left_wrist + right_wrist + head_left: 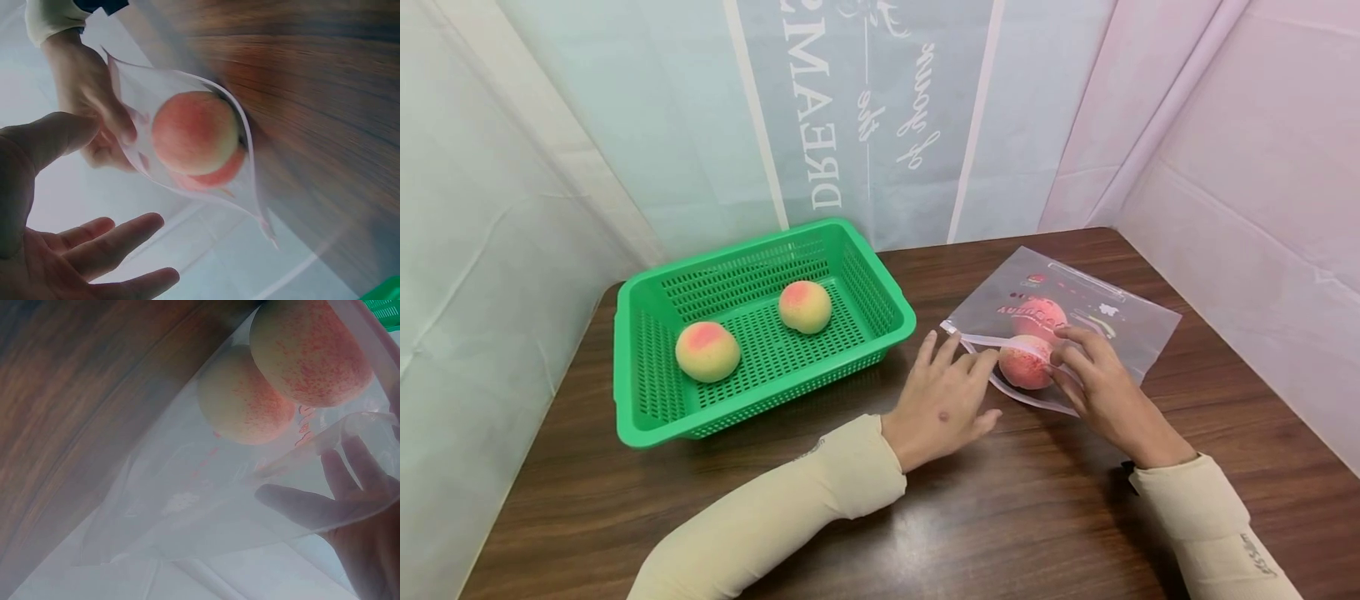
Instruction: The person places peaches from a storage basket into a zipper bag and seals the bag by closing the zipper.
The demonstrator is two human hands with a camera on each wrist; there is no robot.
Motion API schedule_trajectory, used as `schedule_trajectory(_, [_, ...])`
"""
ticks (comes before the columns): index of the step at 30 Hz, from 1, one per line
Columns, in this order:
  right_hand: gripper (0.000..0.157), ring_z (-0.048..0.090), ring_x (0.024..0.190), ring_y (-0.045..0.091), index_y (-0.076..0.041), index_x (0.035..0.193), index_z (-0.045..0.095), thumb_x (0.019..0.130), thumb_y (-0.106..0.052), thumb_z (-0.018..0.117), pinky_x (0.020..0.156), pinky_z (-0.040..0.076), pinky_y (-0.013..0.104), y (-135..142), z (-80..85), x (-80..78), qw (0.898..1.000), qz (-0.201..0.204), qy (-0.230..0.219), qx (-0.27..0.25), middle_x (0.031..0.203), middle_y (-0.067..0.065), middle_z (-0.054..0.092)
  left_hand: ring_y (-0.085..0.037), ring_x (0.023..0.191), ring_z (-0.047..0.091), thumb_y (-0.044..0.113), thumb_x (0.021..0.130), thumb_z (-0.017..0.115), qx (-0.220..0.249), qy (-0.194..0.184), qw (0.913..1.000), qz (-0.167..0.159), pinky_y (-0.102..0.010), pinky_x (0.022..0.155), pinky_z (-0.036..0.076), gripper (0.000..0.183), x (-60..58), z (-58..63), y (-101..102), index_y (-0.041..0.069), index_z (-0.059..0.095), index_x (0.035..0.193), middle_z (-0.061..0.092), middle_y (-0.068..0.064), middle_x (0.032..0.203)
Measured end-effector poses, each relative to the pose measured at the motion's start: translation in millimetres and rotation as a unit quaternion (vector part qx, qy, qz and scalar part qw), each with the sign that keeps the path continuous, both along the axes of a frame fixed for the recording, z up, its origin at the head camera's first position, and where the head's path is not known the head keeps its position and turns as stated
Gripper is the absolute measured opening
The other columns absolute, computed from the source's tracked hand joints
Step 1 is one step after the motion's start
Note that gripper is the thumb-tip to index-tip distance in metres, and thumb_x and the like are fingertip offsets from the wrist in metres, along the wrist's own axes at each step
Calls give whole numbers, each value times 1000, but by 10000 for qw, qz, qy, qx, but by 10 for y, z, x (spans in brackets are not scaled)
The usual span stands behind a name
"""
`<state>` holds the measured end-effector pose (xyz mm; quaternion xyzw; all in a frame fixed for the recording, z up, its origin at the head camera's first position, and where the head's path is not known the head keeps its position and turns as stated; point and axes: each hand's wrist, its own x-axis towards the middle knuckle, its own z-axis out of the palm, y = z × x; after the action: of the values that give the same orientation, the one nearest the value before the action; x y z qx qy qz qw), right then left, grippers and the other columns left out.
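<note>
A clear zip bag (pixel 996 287) with printed lettering lies at the right of the table, its mouth gaping toward me. Two reddish peaches are inside, the nearer peach (pixel 1026 365) by the opening and the other peach (pixel 1042 313) behind it. My right hand (pixel 1105 396) pinches the upper edge of the mouth, thumb inside the film in the left wrist view. Fingers spread, my left hand (pixel 943 404) hovers at the left end of the opening, close to the slider (pixel 951 327), holding nothing. From the left wrist, the front peach (pixel 195 132) shows through the gaping mouth.
A green plastic basket (pixel 625 367) stands on the left of the brown wooden table (pixel 1000 517). In it are a left peach (pixel 708 352) and a right peach (pixel 805 307), both yellow with pink tops. Hanging cloth (pixel 685 100) walls the back and both sides.
</note>
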<state>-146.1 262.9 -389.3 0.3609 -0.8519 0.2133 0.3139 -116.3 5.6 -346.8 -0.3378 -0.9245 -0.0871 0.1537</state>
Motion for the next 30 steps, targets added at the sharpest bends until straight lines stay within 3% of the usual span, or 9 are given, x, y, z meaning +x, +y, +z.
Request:
schedule_trajectory(7, [44, 54, 108, 47, -4, 88, 59, 106, -41, 45, 109, 29, 20, -1, -2, 6, 10000, -16, -29, -48, 114, 28, 58, -35, 134, 48, 45, 86, 75, 39, 35, 10000, 3, -53, 114, 30, 61, -54, -18, -148, 12, 56, 134, 67, -1, 124])
schedule_trajectory(30, [44, 53, 109, 46, -4, 89, 59, 106, -42, 44, 110, 27, 17, 3, 20, 14, 9999, -53, -156, -27, 116, 28, 57, -37, 131, 51, 37, 83, 80, 527, 107, 9985, -33, -52, 113, 32, 63, -126, 107, -461, 7, 55, 132, 71, -9, 113])
